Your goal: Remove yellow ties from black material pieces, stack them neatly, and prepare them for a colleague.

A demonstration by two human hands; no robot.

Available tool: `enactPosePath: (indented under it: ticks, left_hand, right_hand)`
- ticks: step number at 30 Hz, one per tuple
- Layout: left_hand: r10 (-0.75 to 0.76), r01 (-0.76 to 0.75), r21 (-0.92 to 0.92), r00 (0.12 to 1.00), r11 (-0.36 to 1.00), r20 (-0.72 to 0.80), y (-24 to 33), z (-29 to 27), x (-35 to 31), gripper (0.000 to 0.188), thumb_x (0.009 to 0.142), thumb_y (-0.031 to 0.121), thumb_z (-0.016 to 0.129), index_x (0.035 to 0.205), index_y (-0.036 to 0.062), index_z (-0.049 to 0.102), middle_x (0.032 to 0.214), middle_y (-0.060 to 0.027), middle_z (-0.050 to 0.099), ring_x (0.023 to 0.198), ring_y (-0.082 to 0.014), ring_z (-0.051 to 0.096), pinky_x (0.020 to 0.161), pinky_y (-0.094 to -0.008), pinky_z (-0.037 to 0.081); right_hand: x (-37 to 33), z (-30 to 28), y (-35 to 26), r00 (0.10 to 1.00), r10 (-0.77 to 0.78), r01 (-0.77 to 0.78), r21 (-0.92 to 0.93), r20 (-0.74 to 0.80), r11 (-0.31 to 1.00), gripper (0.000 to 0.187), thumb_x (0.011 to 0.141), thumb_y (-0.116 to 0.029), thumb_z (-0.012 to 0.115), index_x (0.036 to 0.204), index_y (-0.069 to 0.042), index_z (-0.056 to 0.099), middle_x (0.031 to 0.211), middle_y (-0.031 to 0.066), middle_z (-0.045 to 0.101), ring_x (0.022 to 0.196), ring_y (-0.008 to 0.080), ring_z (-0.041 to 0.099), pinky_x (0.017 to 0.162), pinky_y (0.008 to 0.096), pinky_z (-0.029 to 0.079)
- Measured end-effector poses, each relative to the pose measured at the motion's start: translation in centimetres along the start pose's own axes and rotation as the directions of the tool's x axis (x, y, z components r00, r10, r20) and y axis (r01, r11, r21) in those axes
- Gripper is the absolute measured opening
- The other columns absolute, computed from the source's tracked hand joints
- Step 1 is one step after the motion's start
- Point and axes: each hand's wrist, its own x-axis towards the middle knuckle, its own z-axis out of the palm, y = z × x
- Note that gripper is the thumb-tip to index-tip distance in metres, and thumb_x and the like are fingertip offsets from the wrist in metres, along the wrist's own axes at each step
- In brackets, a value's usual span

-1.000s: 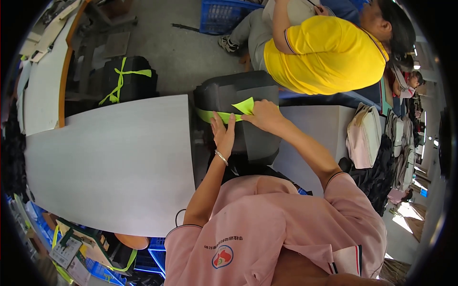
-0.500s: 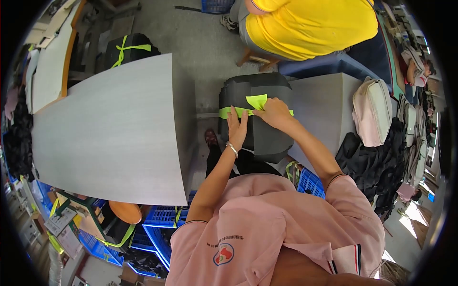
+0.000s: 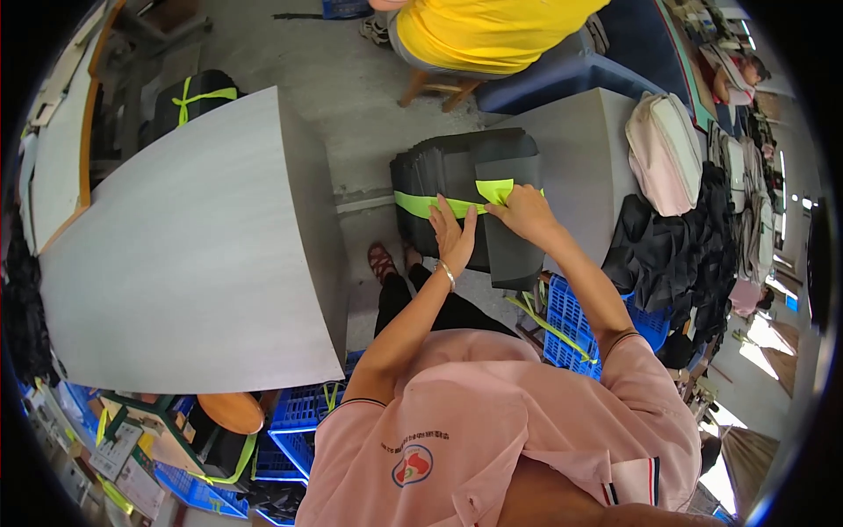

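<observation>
A stack of black and dark grey flat pieces (image 3: 458,165) stands in front of me, with a neon yellow-green strap (image 3: 413,203) running round its middle. My right hand (image 3: 529,216) is closed on the strap near the stack's right side, and a short flap of strap sticks up beside its fingers. Against the strap, left of that, rests my left hand (image 3: 451,239), its fingers stretched out and the thumb apart. A bracelet circles the left wrist. What lies under the right fingers is hidden.
A large grey table (image 3: 176,255) fills the left. Right of the stack is another grey surface (image 3: 571,140) with a pink-and-white bag (image 3: 663,154) and black pieces (image 3: 680,237). Blue crates (image 3: 569,325) stand close by my right arm. Ahead, a person in yellow (image 3: 492,31) sits on a wooden stool (image 3: 430,86).
My view has shifted, so the table and the seated person appear further left. Both hands stay at the strap, the right still gripping it. More layered edges show on the stack's left side.
</observation>
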Motion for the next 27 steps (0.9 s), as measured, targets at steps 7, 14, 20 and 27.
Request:
enactPosePath:
  ticks: [7, 14, 20, 27]
  left_hand:
    - [0.061, -0.063, 0.026, 0.996, 0.998, 0.067, 0.2, 2.1, 1.1, 0.106, 0.095, 0.075, 0.044, 0.164, 0.0085, -0.003, 0.166, -0.0342, -0.003, 0.153, -0.0533, -0.004, 0.122, -0.0604, 0.010]
    - [0.053, -0.056, 0.026, 0.993, 0.998, 0.104, 1.3, 5.2, 3.2, 0.108, 0.095, 0.074, 0.047, 0.164, 0.0070, -0.002, 0.165, -0.0351, -0.002, 0.152, -0.0543, -0.003, 0.123, -0.0584, 0.010]
    - [0.008, -0.007, -0.006, 0.993, 1.000, 0.116, 0.1, 7.9, 5.3, 0.109, 0.094, 0.073, 0.049, 0.163, 0.0048, 0.000, 0.165, -0.0351, 0.000, 0.154, -0.0511, 0.002, 0.126, -0.0488, 0.012]
    - [0.095, -0.105, 0.140, 0.993, 0.985, 0.071, -1.7, 7.9, 5.7, 0.095, 0.098, 0.057, 0.057, 0.161, -0.0018, 0.017, 0.164, -0.0357, 0.012, 0.154, -0.0448, 0.015, 0.125, -0.0440, 0.018]
  right_hand:
    - [-1.0, -0.1, 2.8, 0.997, 0.072, -0.070, 0.037, -0.042, 0.997, 0.045, 0.085, -0.037, 0.077, 0.084, 0.008, 0.073, 0.083, 0.0290, 0.070, 0.083, 0.0454, 0.070, 0.078, 0.0511, 0.057]
    - [0.2, -0.5, 6.8, 0.993, 0.005, -0.002, 0.022, -0.115, 1.000, 0.045, 0.088, -0.040, 0.075, 0.082, 0.005, 0.074, 0.076, 0.0273, 0.068, 0.076, 0.0452, 0.068, 0.072, 0.0507, 0.055]
    - [2.5, 3.3, 12.4, 0.995, -0.038, 0.045, 0.076, -0.095, 0.996, 0.048, 0.089, -0.043, 0.072, 0.084, 0.005, 0.074, 0.077, 0.0275, 0.068, 0.078, 0.0452, 0.068, 0.073, 0.0513, 0.055]
    - [3.1, 4.9, 16.7, 0.996, 0.055, -0.085, 0.624, 0.067, 0.777, 0.041, 0.099, -0.034, 0.063, 0.083, 0.002, 0.074, 0.068, 0.0117, 0.068, 0.066, 0.0233, 0.066, 0.065, 0.0363, 0.051]
